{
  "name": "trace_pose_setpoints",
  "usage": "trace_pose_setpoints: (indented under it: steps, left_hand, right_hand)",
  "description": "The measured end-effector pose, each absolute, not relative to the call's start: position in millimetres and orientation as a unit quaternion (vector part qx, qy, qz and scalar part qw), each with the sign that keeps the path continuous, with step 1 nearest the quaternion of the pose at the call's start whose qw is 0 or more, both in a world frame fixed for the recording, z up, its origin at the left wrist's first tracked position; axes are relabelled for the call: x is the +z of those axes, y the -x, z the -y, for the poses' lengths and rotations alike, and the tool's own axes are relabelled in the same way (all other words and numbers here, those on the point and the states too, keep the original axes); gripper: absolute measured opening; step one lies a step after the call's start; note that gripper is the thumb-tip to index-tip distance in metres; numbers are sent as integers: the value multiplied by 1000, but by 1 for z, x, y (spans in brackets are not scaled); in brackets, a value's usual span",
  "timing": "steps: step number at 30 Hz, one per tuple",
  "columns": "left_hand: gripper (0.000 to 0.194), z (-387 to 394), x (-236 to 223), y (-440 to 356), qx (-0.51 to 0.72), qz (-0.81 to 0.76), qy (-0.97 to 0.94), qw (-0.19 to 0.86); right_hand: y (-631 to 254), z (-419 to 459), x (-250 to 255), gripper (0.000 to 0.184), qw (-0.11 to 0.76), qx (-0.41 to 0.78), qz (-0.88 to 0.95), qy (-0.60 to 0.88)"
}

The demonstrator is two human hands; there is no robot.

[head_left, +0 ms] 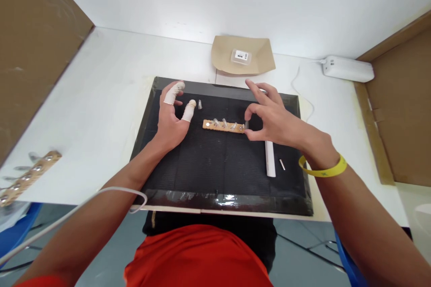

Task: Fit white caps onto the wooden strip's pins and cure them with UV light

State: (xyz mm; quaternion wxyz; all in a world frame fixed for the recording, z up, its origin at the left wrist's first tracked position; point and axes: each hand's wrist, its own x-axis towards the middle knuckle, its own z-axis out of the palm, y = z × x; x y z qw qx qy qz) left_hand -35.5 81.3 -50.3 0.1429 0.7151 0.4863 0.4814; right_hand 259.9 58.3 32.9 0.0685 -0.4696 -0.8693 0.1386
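A small light-brown strip [218, 128] lies on the black mat [202, 166], with several clear tubular bits and small metal studs along it. At its right end my right hand [269, 114] pinches a small, thin, clear piece [247, 124] between thumb and index finger; the other fingers are raised. My left hand [171, 119] is open to the left of the strip, thumb and index finger apart and covered by white finger cots. Just right of those fingertips sits a loose clear bit [200, 105]. Whether the pinched piece touches the strip, I cannot tell.
A white flat bar [270, 159] and a small metal pin [282, 164] lie right on the mat. Behind stands a cardboard tray [222, 58] with a clear labelled box [241, 56]. A white power strip [348, 68] is back right; another studded strip [30, 177] is far left.
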Motion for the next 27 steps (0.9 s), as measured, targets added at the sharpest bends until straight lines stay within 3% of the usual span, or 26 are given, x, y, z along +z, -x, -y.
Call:
trace_pose_setpoints:
  steps: [12, 23, 27]
  left_hand:
    - [47, -80, -49, 35, 475, -500, -706, 164]
    - [49, -81, -51, 36, 471, -499, -708, 167]
    - [45, -82, -49, 38, 476, -496, -709, 155]
  right_hand:
    - [-254, -58, 26, 12, 71, 141, 868, 470]
    - [-261, -52, 26, 43, 67, 127, 871, 469]
    - [-277, -35, 34, 42, 79, 113, 860, 491]
